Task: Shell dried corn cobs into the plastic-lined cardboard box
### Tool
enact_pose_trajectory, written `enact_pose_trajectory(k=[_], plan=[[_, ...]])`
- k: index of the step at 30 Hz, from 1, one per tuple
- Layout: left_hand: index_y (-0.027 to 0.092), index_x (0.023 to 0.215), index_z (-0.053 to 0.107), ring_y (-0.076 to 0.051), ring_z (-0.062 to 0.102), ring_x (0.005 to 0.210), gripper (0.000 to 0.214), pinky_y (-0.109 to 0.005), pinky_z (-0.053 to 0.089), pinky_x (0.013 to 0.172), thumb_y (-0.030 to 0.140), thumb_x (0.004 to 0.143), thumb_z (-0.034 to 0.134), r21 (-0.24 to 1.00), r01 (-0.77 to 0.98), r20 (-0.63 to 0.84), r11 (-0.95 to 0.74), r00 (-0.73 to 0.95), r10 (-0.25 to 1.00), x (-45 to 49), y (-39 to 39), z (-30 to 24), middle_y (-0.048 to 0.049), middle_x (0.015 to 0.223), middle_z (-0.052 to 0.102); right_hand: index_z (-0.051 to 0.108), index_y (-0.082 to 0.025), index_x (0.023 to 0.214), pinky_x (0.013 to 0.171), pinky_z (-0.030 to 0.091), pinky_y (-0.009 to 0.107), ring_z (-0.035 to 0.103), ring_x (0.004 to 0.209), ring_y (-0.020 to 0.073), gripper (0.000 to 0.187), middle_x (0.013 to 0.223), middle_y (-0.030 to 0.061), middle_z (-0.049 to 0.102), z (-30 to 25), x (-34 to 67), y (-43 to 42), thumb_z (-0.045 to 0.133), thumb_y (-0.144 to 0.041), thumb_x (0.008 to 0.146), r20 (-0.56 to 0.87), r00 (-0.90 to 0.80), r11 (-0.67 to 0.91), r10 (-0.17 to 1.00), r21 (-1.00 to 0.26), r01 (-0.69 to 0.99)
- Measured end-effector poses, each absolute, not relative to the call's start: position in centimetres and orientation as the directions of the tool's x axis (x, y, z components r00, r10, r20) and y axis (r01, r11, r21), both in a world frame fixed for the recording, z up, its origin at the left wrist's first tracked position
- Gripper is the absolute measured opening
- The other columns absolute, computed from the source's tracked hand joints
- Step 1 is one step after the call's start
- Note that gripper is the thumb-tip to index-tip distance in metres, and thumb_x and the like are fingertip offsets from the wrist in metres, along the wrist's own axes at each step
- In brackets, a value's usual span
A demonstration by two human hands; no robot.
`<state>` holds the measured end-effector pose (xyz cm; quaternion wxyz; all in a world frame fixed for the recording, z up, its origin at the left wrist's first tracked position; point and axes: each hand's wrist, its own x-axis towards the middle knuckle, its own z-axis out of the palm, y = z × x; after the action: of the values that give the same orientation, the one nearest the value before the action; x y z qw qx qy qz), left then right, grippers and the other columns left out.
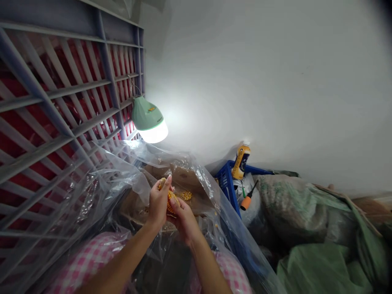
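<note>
My left hand (158, 204) and my right hand (184, 218) are both closed around a yellow corn cob (169, 197), held between them over a cardboard box (186, 177). The left thumb lies along the cob's top. The right fingers press on its lower side. Loose yellow kernels (186, 195) lie in the box just beyond the cob. Clear plastic sheeting (101, 179) is draped round the box and over my lap, where pink checked cloth (92, 257) shows.
A lit green-and-white lamp (149, 121) hangs from a blue slatted crate wall (61, 114) at left. A blue crate (226, 179) at right holds a yellow bottle (241, 160) and an orange-handled tool (247, 199). Green sacks (306, 228) fill the right side.
</note>
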<state>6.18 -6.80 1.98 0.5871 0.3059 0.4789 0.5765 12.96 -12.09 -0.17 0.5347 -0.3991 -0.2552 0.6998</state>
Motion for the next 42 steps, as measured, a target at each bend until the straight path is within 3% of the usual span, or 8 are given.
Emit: enact_pose_trajectory(k=[3,6,12,20,26,30,37,42], plan=[[0.018,0.062,0.046,-0.006,0.042,0.044,0.036,-0.017,0.035,0.043,0.050,0.066,0.061,0.881,-0.428,-0.233,0.202,-0.022,0.972,6.1,-6.9,2.5,0.0062,0.055,0.046,0.056,-0.017,0.106,0.077,0.044,0.032,0.058,0.088,0.0188,0.051,0.099,0.0067,0.063,0.0,13.4,-11.8,0.040,-0.058,0.080,-0.311,0.030,-0.268,0.950,-0.860,-0.434],[0.017,0.061,0.047,-0.007,0.043,0.043,0.040,-0.019,0.036,0.043,0.055,0.065,0.058,0.854,-0.455,-0.259,0.254,0.051,0.964,6.0,-6.8,2.8,0.0055,0.053,0.046,0.058,-0.016,0.101,0.082,0.041,0.029,0.056,0.093,0.0188,0.051,0.101,0.0070,0.062,0.5,14.1,-11.7,0.040,-0.059,0.079,-0.156,0.236,-0.137,0.959,-0.986,-0.094],[0.017,0.060,0.050,-0.008,0.043,0.046,0.042,-0.019,0.036,0.046,0.058,0.064,0.059,0.877,-0.397,-0.248,0.271,0.110,0.963,6.3,-7.4,2.5,0.0043,0.054,0.047,0.057,-0.018,0.111,0.075,0.041,0.029,0.059,0.086,0.0203,0.042,0.099,0.0087,0.065,1.1,13.8,-12.3,0.041,-0.047,0.085,0.017,0.155,-0.036,0.988,-0.943,0.330],[0.017,0.057,0.049,-0.008,0.042,0.046,0.042,-0.019,0.035,0.046,0.058,0.061,0.061,0.889,-0.376,-0.245,0.261,0.092,0.965,6.8,-7.9,1.9,0.0048,0.052,0.048,0.051,-0.021,0.121,0.083,0.038,0.033,0.055,0.103,0.0237,0.047,0.117,0.0109,0.058,0.5,12.7,-12.6,0.024,-0.044,0.091,0.017,0.201,-0.056,0.979,-0.935,0.350],[0.016,0.060,0.053,-0.009,0.051,0.051,0.041,-0.020,0.039,0.052,0.057,0.066,0.057,0.895,-0.367,-0.244,0.252,0.068,0.967,7.0,-7.7,1.7,0.0015,0.058,0.058,0.064,-0.017,0.097,0.066,0.040,0.030,0.060,0.074,0.0216,0.058,0.083,0.0116,0.066,0.2,12.7,-12.3,0.018,-0.050,0.089,-0.028,0.297,-0.146,0.954,-0.911,0.384],[0.015,0.067,0.058,-0.013,0.056,0.056,0.045,-0.022,0.041,0.052,0.059,0.066,0.056,0.888,-0.388,-0.244,0.245,0.055,0.968,7.0,-7.6,1.8,-0.0029,0.067,0.063,0.067,-0.014,0.078,0.054,0.037,0.027,0.054,0.059,0.0181,0.068,0.064,0.0076,0.061,0.6,13.2,-12.0,0.014,-0.056,0.087,-0.105,0.392,-0.209,0.914,-0.950,0.233],[0.014,0.069,0.064,-0.014,0.056,0.058,0.050,-0.022,0.042,0.058,0.063,0.062,0.057,0.918,-0.322,-0.216,0.231,0.082,0.973,6.9,-7.7,1.8,-0.0050,0.068,0.064,0.064,-0.014,0.084,0.059,0.035,0.024,0.053,0.065,0.0152,0.049,0.072,0.0042,0.063,1.0,14.0,-11.8,0.036,-0.055,0.083,-0.084,0.235,-0.147,0.968,-0.953,0.264],[0.014,0.066,0.064,-0.015,0.056,0.063,0.049,-0.023,0.042,0.063,0.062,0.061,0.058,0.928,-0.310,-0.201,0.206,0.049,0.978,6.9,-7.8,2.0,-0.0053,0.069,0.064,0.063,-0.017,0.083,0.058,0.033,0.025,0.053,0.064,0.0151,0.048,0.072,0.0052,0.063,1.0,13.9,-11.9,0.028,-0.049,0.089,-0.017,0.168,-0.080,0.986,-0.923,0.377]])
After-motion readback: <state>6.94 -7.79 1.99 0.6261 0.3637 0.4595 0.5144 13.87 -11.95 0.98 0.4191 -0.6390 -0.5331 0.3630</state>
